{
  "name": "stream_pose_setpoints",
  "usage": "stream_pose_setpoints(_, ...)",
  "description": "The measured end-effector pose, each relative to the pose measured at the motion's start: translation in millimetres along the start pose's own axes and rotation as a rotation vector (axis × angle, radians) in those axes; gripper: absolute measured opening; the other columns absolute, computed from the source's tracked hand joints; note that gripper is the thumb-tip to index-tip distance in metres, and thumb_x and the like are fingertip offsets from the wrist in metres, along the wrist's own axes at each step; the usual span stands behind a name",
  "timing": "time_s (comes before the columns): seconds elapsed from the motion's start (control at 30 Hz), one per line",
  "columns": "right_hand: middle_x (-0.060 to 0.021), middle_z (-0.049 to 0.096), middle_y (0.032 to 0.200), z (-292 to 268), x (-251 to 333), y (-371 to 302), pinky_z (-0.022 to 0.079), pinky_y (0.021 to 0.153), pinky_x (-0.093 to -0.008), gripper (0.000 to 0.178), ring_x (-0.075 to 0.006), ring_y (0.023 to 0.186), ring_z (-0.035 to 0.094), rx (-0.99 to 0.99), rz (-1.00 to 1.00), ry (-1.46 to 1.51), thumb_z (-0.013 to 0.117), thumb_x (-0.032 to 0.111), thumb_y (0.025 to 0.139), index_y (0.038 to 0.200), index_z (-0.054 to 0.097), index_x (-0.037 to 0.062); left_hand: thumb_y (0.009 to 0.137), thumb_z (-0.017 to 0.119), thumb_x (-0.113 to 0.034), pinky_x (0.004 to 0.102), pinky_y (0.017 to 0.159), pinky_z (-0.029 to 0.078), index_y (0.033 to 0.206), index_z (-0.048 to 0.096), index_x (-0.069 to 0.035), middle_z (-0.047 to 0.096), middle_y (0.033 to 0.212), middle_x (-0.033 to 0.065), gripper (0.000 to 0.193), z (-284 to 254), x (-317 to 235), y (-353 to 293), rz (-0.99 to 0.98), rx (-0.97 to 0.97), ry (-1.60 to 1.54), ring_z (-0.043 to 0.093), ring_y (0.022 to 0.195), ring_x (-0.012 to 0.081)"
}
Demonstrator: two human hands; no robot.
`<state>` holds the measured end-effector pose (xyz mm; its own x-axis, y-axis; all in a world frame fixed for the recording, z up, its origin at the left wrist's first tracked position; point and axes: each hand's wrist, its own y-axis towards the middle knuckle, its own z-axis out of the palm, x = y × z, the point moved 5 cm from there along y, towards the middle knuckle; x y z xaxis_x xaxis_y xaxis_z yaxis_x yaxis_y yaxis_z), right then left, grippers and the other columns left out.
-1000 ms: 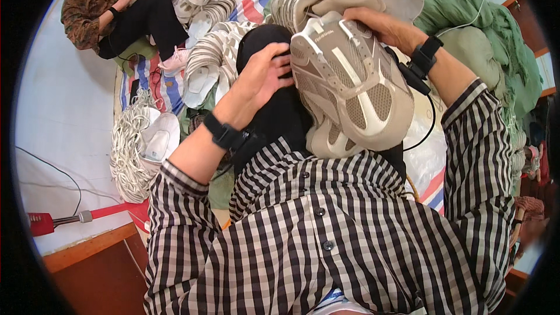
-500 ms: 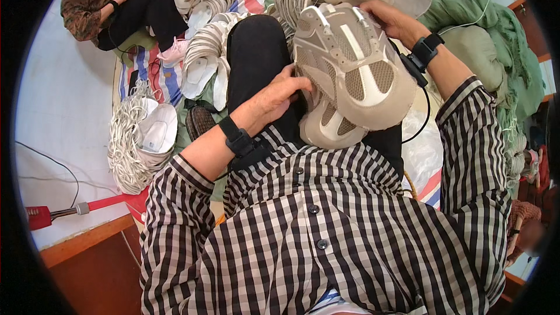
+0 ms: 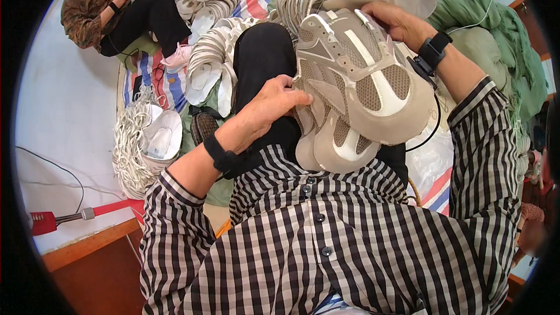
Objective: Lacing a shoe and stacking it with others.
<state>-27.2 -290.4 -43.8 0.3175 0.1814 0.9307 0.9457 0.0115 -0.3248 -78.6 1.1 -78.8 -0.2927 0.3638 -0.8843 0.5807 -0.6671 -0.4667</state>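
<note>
A few beige shoe uppers with mesh panels and white strips lie overlapped on my lap, toes toward me. My left hand grips their left side, its thumb on top and the other fingers partly hidden. At the far right edge, my right hand holds the top upper near its collar, fingertips out of sight behind it. Beneath the top one, a lower upper shows its toe end, shifted toward my shirt.
Stacked uppers and green cloth lie beyond my knees. More uppers are piled left of my leg, beside a bundle of white laces. Another person sits at the far left. A red-handled tool is at the left edge.
The uppers have come slightly nearer to me and to the right, and the lower toe ends are more fanned out. Both hands keep their hold. The whole view has shifted a little.
</note>
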Motion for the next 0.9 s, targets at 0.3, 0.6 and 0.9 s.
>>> stream_pose_setpoints(0.3,-0.0078,0.066,0.106,33.3,-13.6,-47.5,0.055,0.077,-0.0256,0.027,-0.0126,0.088,0.065,-0.116,0.166,0.177,0.051,0.019,0.093,0.11,0.062,0.0018,0.08,0.073,-0.022,0.0266,0.082,0.048,0.125,0.042,0.008,0.058,0.107,0.0113,0.062,7.3,12.9,-17.0,0.079,-0.002,-0.259,0.059,0.092,0.0148)
stream_pose_setpoints(0.6,0.0019,0.058,0.093,20.3,-2.3,-37.8,0.044,0.076,-0.0238,0.032,-0.0066,0.083,0.05,0.009,-0.236,-0.072,0.048,0.036,0.096,0.098,0.062,0.0077,0.08,0.074,-0.014,0.0288,0.084,0.053,0.125,0.046,0.005,0.063,0.107,0.0111,0.056,18.6,2.6,-9.0,0.054,0.063,-0.547,0.065,0.093,0.0163)
stream_pose_setpoints(0.9,-0.0018,0.065,0.073,2.1,-8.9,-13.2,0.046,0.063,-0.0234,0.038,-0.0086,0.065,0.057,-0.318,-0.328,-0.047,0.06,0.037,0.089,0.083,0.07,0.0006,0.084,0.071,-0.026,0.031,0.095,0.046,0.13,0.047,0.002,0.061,0.118,0.0096,0.059,26.9,20.8,-34.9,-0.055,0.273,-0.447,0.059,0.106,0.0158)
